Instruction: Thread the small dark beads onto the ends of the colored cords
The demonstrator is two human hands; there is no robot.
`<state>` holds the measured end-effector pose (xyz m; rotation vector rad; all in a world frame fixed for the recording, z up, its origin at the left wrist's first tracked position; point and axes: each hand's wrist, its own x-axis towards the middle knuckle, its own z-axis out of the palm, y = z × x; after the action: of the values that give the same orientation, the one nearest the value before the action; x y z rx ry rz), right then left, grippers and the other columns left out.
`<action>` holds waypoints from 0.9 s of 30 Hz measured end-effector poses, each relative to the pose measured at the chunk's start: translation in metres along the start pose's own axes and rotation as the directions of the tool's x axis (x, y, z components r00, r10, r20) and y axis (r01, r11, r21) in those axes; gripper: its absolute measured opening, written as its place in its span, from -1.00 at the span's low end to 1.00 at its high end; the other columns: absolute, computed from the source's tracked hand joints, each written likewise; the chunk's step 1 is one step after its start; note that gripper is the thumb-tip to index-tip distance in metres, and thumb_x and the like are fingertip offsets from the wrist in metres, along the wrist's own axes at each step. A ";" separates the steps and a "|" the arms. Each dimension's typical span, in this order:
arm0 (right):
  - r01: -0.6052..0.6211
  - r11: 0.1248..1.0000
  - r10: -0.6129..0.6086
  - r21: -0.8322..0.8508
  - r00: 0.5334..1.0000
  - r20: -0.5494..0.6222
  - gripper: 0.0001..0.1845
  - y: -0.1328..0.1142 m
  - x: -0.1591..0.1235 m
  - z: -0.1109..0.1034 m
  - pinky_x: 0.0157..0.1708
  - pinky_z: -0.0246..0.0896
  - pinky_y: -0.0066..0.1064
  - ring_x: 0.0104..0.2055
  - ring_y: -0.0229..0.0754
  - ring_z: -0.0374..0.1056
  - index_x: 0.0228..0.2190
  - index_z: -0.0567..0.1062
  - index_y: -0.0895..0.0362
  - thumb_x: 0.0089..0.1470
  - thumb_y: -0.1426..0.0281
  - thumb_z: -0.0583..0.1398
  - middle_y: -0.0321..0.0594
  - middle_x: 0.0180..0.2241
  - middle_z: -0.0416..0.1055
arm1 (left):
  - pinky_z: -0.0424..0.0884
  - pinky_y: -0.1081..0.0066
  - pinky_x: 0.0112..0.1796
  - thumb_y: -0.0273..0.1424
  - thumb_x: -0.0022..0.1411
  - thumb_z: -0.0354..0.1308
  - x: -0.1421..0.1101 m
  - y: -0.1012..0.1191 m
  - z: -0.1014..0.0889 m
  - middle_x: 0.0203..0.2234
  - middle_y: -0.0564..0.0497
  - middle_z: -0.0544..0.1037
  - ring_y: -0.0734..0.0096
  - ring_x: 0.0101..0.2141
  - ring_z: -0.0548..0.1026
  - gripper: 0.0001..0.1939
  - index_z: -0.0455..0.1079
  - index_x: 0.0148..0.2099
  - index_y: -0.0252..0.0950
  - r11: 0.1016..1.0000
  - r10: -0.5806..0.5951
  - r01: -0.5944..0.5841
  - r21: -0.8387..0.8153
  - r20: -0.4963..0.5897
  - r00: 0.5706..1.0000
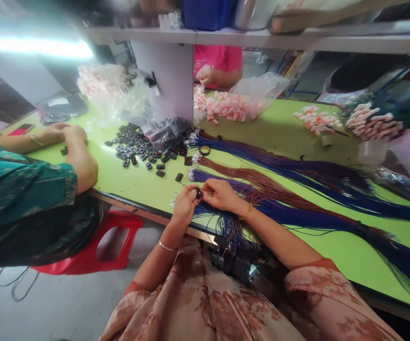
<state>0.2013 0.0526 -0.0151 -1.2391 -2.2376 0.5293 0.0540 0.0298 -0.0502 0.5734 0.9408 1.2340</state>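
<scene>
Close to the table's front edge, my left hand (185, 203) grips a small black plastic connector housing (199, 192). Opposite it, my right hand (222, 194) is pinched at the housing's right side; whatever is between those fingertips is too small to make out. Bundles of blue wires (279, 214) and brown wires (262, 177) run rightward from beside my hands, with metal terminals at their left ends. Below my right wrist, a cluster of blue wire ends (231, 232) hangs over the edge. Loose black housings (137, 144) lie heaped to the upper left.
A tape roll (204, 150) sits behind my hands. A co-worker's arms (79, 151) rest on the table at left, near a red stool (120, 241). Across the table, pink-white connectors (229, 108) lie by a plastic bag. A shelf (262, 41) spans above.
</scene>
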 end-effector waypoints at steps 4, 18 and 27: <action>0.011 0.999 -0.010 -0.039 1.000 0.013 -0.93 0.002 -0.001 0.004 -0.44 -0.04 -0.47 -0.47 -0.27 0.19 -0.48 0.38 0.15 -0.02 0.41 0.12 -0.23 -0.49 0.38 | 0.35 0.49 -0.35 -0.35 -0.06 0.31 -0.003 -0.002 0.004 -0.48 0.06 0.47 0.55 -0.45 0.42 -0.68 0.35 -0.23 -0.32 0.997 0.006 -0.004 0.080 -0.035 0.999; -0.058 0.976 0.037 0.209 0.994 0.105 -0.78 0.012 0.006 -0.019 -0.48 -0.02 -0.51 -0.52 -0.33 0.17 -0.46 0.44 0.18 0.07 0.35 0.06 -0.31 -0.54 0.37 | 0.40 0.30 -0.20 -0.34 0.06 0.24 -0.031 -0.002 0.018 -0.39 -0.04 0.50 0.36 -0.33 0.46 -0.78 0.40 -0.21 -0.29 0.920 0.278 -0.258 0.294 -0.027 0.960; -0.043 0.997 0.057 -0.063 0.969 0.241 -0.84 -0.002 0.019 -0.006 -0.41 0.02 -0.46 -0.44 -0.26 0.27 -0.47 0.48 0.16 0.04 0.41 0.11 -0.21 -0.44 0.46 | 0.38 0.30 -0.10 -0.41 0.26 -0.03 -0.106 -0.046 0.056 -0.18 -0.21 0.50 0.24 -0.13 0.45 -0.66 0.34 0.06 -0.33 0.253 -0.137 -0.940 0.227 0.971 0.198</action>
<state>0.1951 0.0684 -0.0044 -1.3240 -2.4444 0.6725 0.1210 -0.0775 -0.0280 2.4599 0.1986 0.5465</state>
